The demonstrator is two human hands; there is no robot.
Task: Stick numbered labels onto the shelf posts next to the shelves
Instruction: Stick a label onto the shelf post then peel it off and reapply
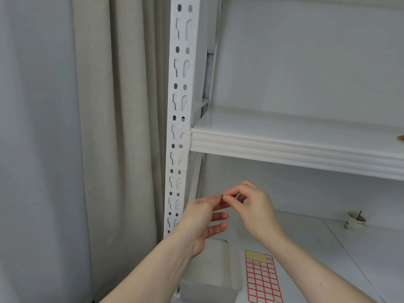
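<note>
Beige curtain, white tub, small cup with stick

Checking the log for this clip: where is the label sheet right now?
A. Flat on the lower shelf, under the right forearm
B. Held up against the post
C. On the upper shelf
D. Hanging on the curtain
A: the red-gridded label sheet lies flat on the lower shelf, while both hands pinch something small above it, apart from the post.
</note>
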